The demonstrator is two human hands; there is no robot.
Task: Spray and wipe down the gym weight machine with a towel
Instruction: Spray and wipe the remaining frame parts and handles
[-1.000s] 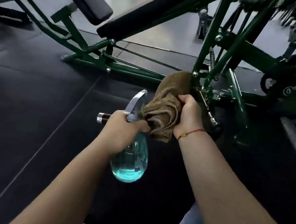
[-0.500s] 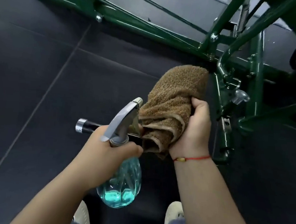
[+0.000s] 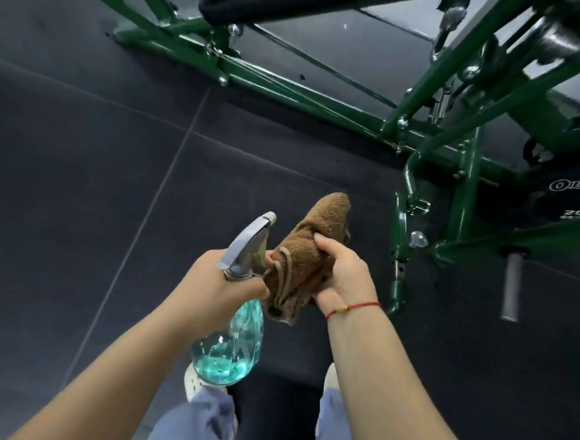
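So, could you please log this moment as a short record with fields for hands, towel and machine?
Left hand: grips the spray bottle at its neck
Right hand: holds the bunched brown towel
Towel contact: clear of the green machine frame, touching none of it
Bottle: blue-green liquid pooled at its bottom

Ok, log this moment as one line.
left hand: grips spray bottle | right hand: holds bunched towel | towel: clear of green machine frame | spray: none visible
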